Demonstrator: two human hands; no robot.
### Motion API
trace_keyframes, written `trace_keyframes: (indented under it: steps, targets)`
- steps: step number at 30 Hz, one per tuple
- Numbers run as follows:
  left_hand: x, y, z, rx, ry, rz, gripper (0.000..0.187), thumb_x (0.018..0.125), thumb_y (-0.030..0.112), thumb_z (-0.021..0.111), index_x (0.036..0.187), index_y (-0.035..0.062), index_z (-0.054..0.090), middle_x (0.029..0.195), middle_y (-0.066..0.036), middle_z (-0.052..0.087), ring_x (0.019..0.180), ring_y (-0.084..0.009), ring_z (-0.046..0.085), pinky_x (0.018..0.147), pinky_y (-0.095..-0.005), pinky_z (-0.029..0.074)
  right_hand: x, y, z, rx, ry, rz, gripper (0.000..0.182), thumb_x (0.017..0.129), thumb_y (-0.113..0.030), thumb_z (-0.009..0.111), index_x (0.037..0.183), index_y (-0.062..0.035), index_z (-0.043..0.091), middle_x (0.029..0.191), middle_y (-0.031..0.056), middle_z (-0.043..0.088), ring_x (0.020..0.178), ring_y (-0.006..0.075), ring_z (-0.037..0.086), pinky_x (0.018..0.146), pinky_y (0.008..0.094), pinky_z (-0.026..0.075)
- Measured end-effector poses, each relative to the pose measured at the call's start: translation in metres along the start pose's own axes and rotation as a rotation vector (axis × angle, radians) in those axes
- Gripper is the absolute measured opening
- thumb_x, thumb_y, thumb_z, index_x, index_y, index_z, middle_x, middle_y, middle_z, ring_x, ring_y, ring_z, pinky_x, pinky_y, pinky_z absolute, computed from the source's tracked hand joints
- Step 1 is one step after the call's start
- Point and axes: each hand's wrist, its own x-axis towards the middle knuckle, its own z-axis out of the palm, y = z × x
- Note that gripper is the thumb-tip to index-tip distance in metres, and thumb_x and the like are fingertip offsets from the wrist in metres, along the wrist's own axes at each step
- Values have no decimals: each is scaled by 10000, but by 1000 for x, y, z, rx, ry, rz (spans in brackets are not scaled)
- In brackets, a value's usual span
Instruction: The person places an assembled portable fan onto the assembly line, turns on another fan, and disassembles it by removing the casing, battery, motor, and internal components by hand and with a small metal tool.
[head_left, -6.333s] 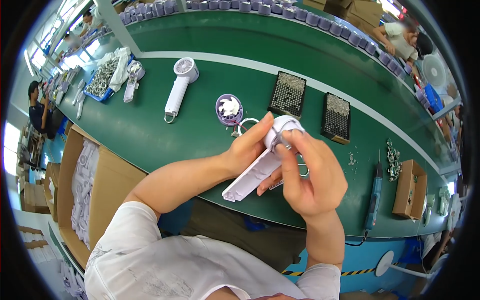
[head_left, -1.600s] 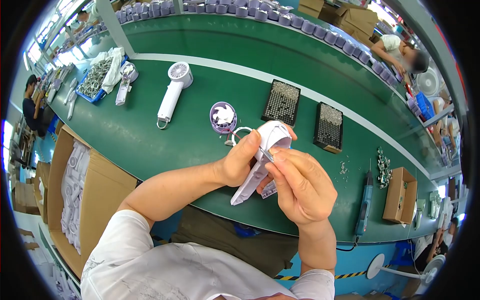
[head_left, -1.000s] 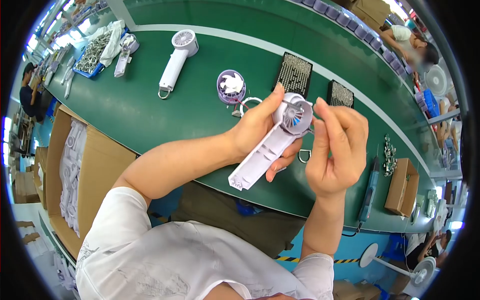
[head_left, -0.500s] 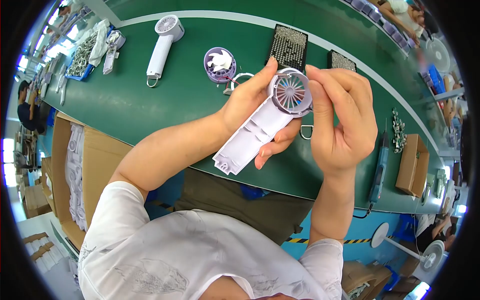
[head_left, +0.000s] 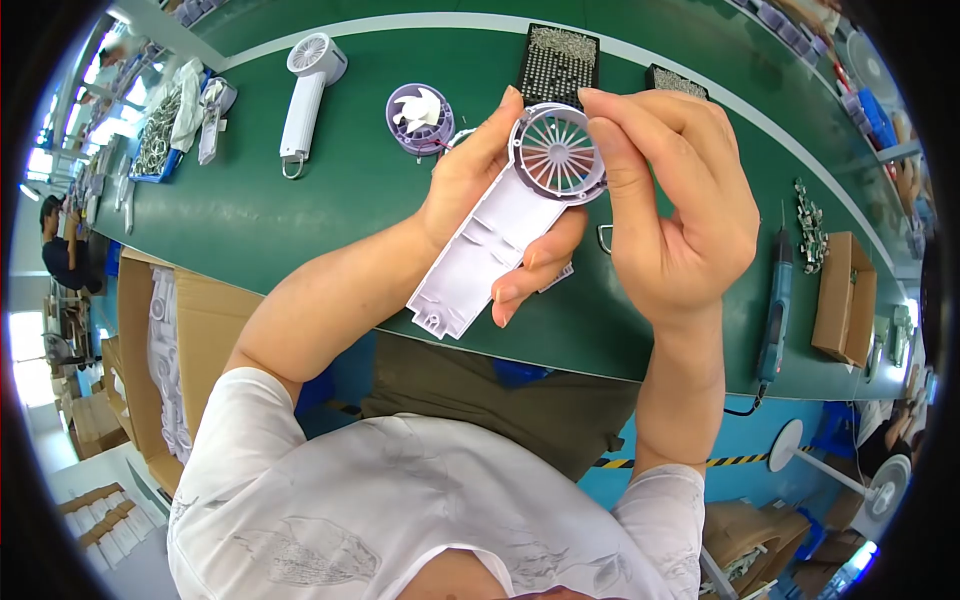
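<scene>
A pale lilac fan housing (head_left: 487,236) lies tilted in my left hand (head_left: 470,190), its open inner side facing up and its round grille at the upper right. The fingers of that hand wrap round the housing from behind. My right hand (head_left: 680,200) is pinched at the right edge of the grille; whether a small part sits between its fingertips cannot be made out. Beyond my left hand, a purple fan motor unit (head_left: 419,119) with white blades rests on the table. An assembled handheld fan (head_left: 303,112) lies farther left.
Black trays of screws (head_left: 557,75) (head_left: 678,82) stand at the back. On the right are an electric screwdriver (head_left: 775,310), metal clips (head_left: 810,225) and a cardboard box (head_left: 845,300). A blue tray of metal rings (head_left: 157,145) is at left. A person (head_left: 65,245) is at far left.
The housing has turned so its grille faces more upward and shows as a fuller circle. My view has shifted slightly. My right hand stays pinched at the grille's edge.
</scene>
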Motion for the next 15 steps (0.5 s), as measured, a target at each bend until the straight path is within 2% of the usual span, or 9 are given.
trace_keyframes:
  steps: [15]
  targets:
    - [-2, 0, 6, -8, 19, -11, 976, 951, 844, 190, 976, -50, 582, 686, -211, 545, 453, -327, 607, 381, -481, 589, -1, -1, 1, -4, 1, -2, 155, 863, 48, 755, 1015, 27, 775, 886, 91, 712, 827, 222, 650, 717, 308, 511]
